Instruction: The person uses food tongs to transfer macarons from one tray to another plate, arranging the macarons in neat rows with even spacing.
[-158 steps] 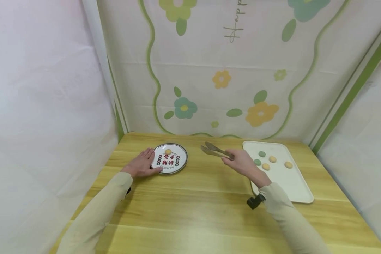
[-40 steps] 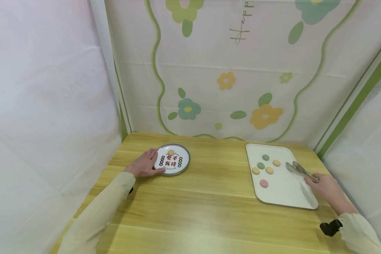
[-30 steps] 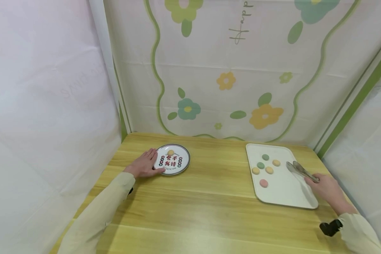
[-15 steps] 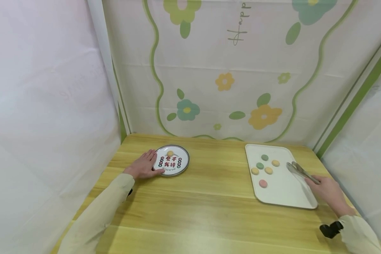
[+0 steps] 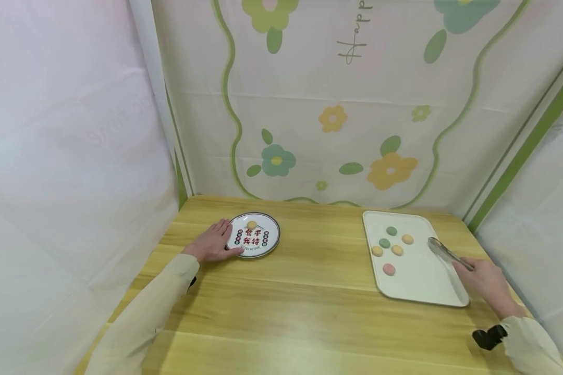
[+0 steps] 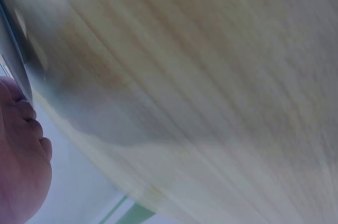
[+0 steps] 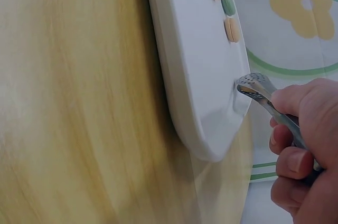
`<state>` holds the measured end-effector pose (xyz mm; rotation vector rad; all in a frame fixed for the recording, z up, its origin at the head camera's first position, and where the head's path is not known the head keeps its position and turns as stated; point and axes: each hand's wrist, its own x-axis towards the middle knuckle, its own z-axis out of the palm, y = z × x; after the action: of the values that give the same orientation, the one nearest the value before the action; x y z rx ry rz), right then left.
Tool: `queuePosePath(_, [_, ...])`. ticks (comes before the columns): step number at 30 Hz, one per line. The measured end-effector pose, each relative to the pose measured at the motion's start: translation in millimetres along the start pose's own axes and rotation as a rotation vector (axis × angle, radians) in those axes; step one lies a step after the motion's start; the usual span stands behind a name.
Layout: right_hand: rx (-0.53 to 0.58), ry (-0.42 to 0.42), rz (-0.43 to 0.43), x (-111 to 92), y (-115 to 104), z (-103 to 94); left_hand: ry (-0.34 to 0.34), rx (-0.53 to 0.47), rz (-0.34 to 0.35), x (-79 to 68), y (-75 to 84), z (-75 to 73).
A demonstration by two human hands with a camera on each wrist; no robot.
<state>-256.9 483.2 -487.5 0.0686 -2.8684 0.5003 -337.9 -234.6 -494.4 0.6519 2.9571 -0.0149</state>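
Note:
My left hand [image 5: 211, 244] rests at the left rim of a round white plate [image 5: 271, 242] with red and dark lettering, fingers stretched out. A yellow macaron [image 5: 252, 225] lies near the plate's back. My right hand [image 5: 487, 284] grips metal tongs [image 5: 445, 252] over the right side of a white tray [image 5: 427, 286]. In the right wrist view, the tongs' perforated head [image 7: 254, 82] looks nearly closed; a sliver of yellow shows at it, too little to name surely. Left of the tongs lie several macarons: yellow [image 5: 407, 239], green [image 5: 391, 230] and one pink [image 5: 389, 269].
Plate and tray stand apart on a wooden table [image 5: 305, 312]. A flowered cloth [image 5: 286, 114] hangs behind the table, and pale cloth [image 5: 75, 182] hangs at the left side. Dark wrist devices, such as the right one [image 5: 489, 337], sit at the cuffs.
Over the last seconds my right hand and tongs moved right, from between plate and tray to the tray's right side. The tongs' arms have just come together. My left hand stays at the plate.

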Motion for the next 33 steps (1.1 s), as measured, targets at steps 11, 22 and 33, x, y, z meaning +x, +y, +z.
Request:
queuePosePath(11, [-0.033,-0.012,0.010,6.9,-10.7,-2.5,0.002,-0.006,0.000,0.2,-1.1,1.2])
queuePosePath(22, [-0.044,0.041,-0.041,16.0,-27.3,-5.6,-0.011,-0.002,-0.002,0.7,-0.2,1.4])
queuePosePath(33, [-0.038,0.078,-0.111,25.5,-53.0,-8.1,-0.010,0.007,-0.002,-0.2,-0.5,-0.1])
